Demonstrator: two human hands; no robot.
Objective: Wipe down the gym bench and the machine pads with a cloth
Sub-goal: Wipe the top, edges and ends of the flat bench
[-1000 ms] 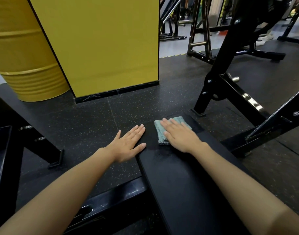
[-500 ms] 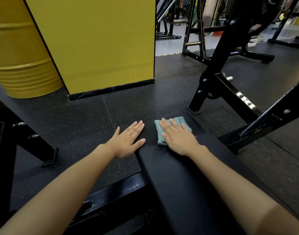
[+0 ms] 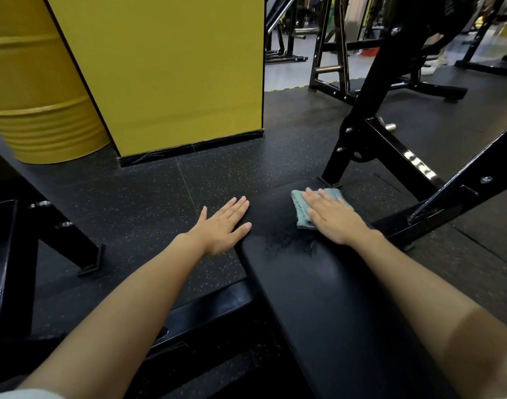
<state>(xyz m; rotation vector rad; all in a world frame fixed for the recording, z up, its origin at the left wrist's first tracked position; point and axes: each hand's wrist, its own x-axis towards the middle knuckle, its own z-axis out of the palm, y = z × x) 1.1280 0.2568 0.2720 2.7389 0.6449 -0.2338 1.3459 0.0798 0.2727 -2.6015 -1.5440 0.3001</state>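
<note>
Head view: the blue-green cloth was seen carried toward the far right corner of the gym bench, whereas half a second before it had been lying nearer the middle of the far end. It was kept pressed flat to the black pad under the right hand, whose fingers were stretched straight over it and not curled round it. Only the cloth's left strip and far edge were left showing beyond the fingers. A patch of faint damp streaks was left on the pad just beside and nearer than the cloth, which was taken as the mark of the stroke just made.

The left hand was held open and empty, fingers straight, laid at the left edge of the bench much as before, with nothing gripped. Whether weight was being put through it could not be told.

From this it was judged that the far end of the bench was being worked across from left to right, and that the long near stretch of the pad, on which no streaks were seen, had not yet been covered. The pads of the black machine frame standing just beyond the bench on the speckled rubber floor were judged untouched, so most of the task was reckoned to remain
</note>
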